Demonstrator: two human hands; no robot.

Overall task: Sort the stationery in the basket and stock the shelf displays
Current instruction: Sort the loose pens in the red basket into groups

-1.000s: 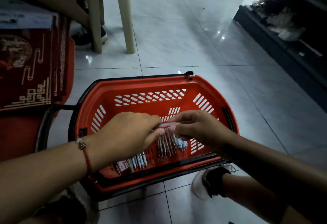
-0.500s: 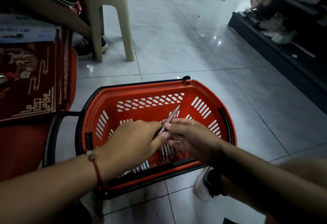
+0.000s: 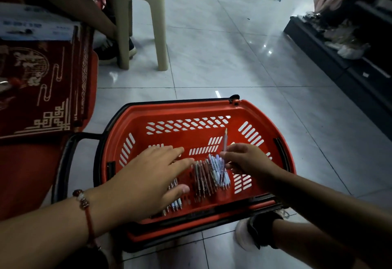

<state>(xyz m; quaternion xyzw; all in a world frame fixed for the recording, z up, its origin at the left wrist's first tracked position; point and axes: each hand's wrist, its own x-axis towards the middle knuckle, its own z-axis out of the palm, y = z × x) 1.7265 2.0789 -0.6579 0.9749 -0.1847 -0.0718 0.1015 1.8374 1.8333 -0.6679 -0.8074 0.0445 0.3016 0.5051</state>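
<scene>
i pinch one pen (image 3: 225, 141) upright in my right hand (image 3: 248, 162) above the basket (image 3: 186, 109), likely to sort it; my left hand (image 3: 148, 175) hovers flat, fingers spread, over the pens (image 3: 210, 175) on the basket floor.

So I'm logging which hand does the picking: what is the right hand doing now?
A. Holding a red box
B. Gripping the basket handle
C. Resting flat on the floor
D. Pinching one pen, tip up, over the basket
D: the right hand pinches a single pen that points upward above the red basket.
</scene>
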